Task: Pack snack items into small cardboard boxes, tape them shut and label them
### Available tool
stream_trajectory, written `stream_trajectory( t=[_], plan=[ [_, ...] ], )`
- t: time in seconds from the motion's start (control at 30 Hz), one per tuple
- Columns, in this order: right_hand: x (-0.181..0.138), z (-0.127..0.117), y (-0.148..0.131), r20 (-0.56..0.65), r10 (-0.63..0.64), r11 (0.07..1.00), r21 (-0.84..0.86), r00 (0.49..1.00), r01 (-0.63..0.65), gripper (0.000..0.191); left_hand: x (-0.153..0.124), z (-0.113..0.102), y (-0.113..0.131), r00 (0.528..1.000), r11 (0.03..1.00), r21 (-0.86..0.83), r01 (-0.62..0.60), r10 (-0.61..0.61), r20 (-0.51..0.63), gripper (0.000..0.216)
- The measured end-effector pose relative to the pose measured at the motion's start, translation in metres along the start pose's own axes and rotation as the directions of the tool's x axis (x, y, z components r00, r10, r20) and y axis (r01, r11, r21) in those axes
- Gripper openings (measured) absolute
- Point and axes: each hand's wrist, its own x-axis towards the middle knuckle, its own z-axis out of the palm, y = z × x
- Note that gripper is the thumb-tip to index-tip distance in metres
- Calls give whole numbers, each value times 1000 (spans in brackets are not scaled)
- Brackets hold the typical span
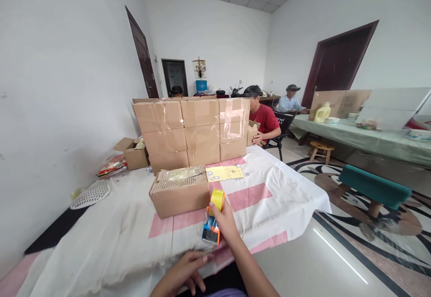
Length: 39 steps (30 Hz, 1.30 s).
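In my right hand (225, 220) is a tape dispenser (211, 230), blue, orange and black, with a yellow-cored roll (217, 198) at its upper end. The fingers wrap round it, just right of a cardboard box (182, 200). That box stands on the table, its top covered by corrugated cardboard and shiny tape. My left hand (190, 266) hangs at the near table edge with its fingers loosely apart, holding nothing. Behind the box lies a yellow printed sheet (230, 173), flat on the cloth.
Stacked taped boxes (202, 131) form a wall at the back of the table. A white and pink cloth (128, 229) covers the table. Left are an opened box (135, 155) and a white perforated tray (90, 194). A person in red (269, 122) handles cardboard beyond the stack.
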Motion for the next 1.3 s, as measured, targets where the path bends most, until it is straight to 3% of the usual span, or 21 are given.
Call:
stream_trajectory(
  t=[0.1,0.3,0.43,0.57,0.8,1.0,1.17,1.3],
  plan=[
    [-1,0,3,-10,12,1000,-17,1000,-12,33,5,-1,-3,999,998,56,-37,36,14,86],
    [0,-1,12,-32,36,999,-10,999,-37,34,1,-5,-7,962,948,212,-238,199,188,64],
    [0,-1,14,-18,14,999,-35,1000,-15,34,-13,-1,0,905,934,29,-355,336,260,55],
    [-4,-2,12,-12,22,999,-25,1000,-22,39,-25,8,15,879,896,-114,-429,443,175,62],
    [-5,-7,-8,-109,-26,973,224,994,50,39,-24,10,18,925,928,-14,-371,371,84,62],
    [-4,-9,-43,-300,74,874,479,951,83,34,-14,13,18,919,913,101,-394,389,64,59],
    [-9,-12,-49,-329,127,905,424,936,27,37,-14,17,23,898,887,139,-439,431,89,57],
    [-11,-23,-41,-344,3,947,304,939,108,40,-24,21,31,881,876,117,-468,454,130,58]
  ],
)
